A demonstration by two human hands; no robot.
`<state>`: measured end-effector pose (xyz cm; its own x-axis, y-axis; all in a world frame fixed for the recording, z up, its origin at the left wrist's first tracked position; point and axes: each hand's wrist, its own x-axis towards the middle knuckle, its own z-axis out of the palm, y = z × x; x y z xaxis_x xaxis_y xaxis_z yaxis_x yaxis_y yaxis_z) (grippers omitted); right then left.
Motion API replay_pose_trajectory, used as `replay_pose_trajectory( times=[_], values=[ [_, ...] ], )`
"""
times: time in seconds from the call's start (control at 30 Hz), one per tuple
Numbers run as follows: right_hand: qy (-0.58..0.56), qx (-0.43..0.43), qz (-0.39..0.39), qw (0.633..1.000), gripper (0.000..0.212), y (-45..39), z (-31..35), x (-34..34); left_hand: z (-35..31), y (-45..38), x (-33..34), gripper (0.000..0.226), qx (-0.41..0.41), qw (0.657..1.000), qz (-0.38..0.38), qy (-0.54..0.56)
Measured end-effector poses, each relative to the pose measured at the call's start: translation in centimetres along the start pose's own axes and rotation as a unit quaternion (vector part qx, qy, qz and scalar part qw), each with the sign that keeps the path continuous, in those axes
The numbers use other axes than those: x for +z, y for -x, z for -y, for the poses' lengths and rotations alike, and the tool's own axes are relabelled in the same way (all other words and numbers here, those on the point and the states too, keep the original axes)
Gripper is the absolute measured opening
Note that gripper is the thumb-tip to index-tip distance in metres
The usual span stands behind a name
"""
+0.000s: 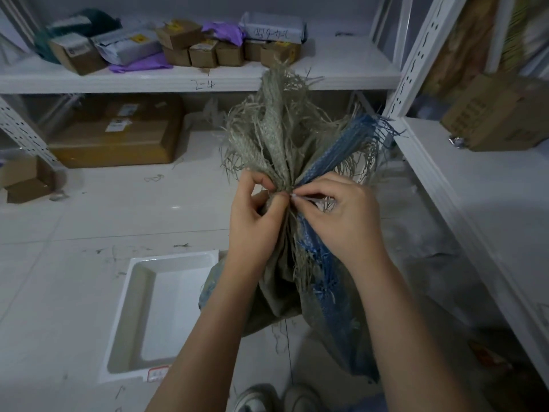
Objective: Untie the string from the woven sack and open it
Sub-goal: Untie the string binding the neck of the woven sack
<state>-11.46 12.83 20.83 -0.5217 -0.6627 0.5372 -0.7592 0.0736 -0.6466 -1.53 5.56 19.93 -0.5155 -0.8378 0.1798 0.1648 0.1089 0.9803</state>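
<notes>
1. The sack (285,281) stands on the floor between the forearms, its neck gathered tight and its frayed mouth fanned out just above both hands.
2. The left hand (252,221) wraps the neck from its side, thumb and forefinger pinched at the cinch point.
3. The right hand (341,215) meets it from the other side; its fingertips (294,197) pinch at the same spot, touching the left thumb.
4. The string (286,194) is barely visible among the loose fibres; I cannot tell whether either hand actually has an end of it or only the knot.
5. Step in hand, as I judge it: picking at the knot. The neck is cinched and the mouth is shut, so the task looks early.
6. The next move likely calls for one hand to steady the neck while the other works a loop or end free, telling string from frayed strands by feel.
7. A white tray (166,310) lies on the floor below and left of the left hand, apart from the sack.
</notes>
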Motion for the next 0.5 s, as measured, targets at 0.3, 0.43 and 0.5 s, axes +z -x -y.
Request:
replay_pose_trajectory(
  times=[0.3, 0.43, 0.5],
  values=[
    [0.032, -0.011, 0.019, 0.999, 0.010, 0.11, -0.04, -0.17, 0.16, -0.09, -0.04, 0.020, 0.008, 0.999, 0.006, -0.034],
    [0.053, -0.020, 0.019, 0.998, 0.010, 0.09, -0.01, -0.13, 0.27, -0.18, -0.16, 0.018, -0.002, 0.999, 0.008, -0.036],
    [0.050, -0.024, 0.020, 0.998, 0.010, 0.02, 0.05, -0.11, 0.30, -0.30, -0.19, 0.016, -0.008, 1.000, 0.002, -0.020]
  ],
)
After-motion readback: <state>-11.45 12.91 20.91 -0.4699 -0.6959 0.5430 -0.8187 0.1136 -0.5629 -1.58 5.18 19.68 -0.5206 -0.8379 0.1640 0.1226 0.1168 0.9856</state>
